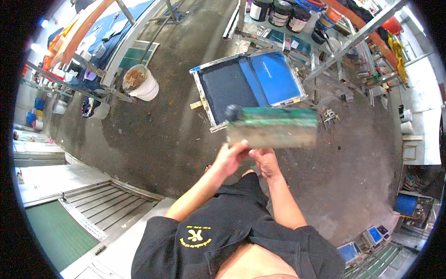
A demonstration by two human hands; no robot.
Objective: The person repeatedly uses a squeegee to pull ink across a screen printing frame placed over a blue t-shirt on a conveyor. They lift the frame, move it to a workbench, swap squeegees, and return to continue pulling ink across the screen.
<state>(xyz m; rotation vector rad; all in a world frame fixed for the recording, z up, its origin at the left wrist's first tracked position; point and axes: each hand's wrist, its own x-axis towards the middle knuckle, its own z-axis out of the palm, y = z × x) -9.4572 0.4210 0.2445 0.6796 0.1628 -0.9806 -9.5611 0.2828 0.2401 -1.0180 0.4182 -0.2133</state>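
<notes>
Out in front of me is a wide squeegee with a pale wooden handle and a green blade edge, slightly blurred. A dark blob, perhaps ink, sits at its left end. My left hand is closed on the wood's lower edge, its thumb on top. Close beside it, my right hand has its fingers curled at the same edge, and some fingertips are hidden. Beyond the squeegee lies a printing screen in a light frame, with one black part and one bright blue part; the squeegee overlaps its near edge from my view.
A white bucket with brown residue stands left. Several black tubs fill a metal rack at the back right. A printing table with a green surface is at my lower left. Small screens lie lower right.
</notes>
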